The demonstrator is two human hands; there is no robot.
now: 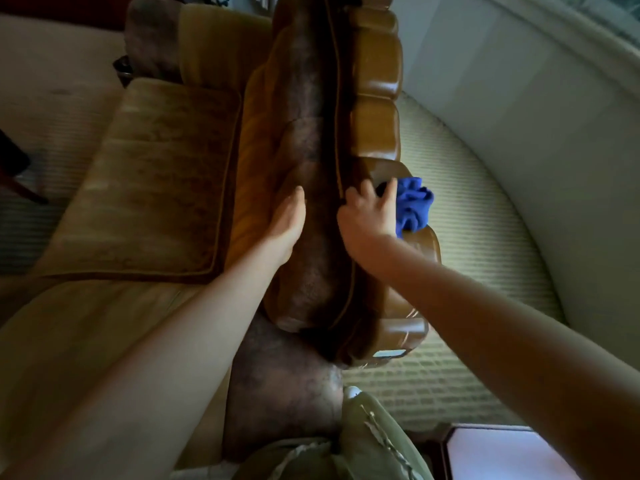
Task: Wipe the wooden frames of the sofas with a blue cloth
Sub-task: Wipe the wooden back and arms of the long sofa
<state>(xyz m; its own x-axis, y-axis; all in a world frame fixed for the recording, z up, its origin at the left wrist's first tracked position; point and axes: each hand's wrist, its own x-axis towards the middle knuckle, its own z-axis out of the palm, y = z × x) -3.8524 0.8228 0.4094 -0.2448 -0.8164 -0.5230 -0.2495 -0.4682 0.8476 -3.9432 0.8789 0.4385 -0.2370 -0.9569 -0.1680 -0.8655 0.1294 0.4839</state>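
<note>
I look down over the back of a sofa. Its glossy carved wooden frame (pixel 375 109) runs along the top of the backrest, to the right of the dark brown upholstery (pixel 311 133). My right hand (pixel 369 216) holds a bunched blue cloth (pixel 414 202) against the wooden frame, fingers spread over the cloth's left side. My left hand (pixel 289 223) rests flat with straight fingers on the upholstered top of the backrest, just left of the right hand.
A tan seat cushion (pixel 149 181) lies on the left. A ribbed pale carpet (pixel 460 216) and a light wall (pixel 540 116) lie behind the sofa on the right. A dark-framed table corner (pixel 446 441) shows at bottom right.
</note>
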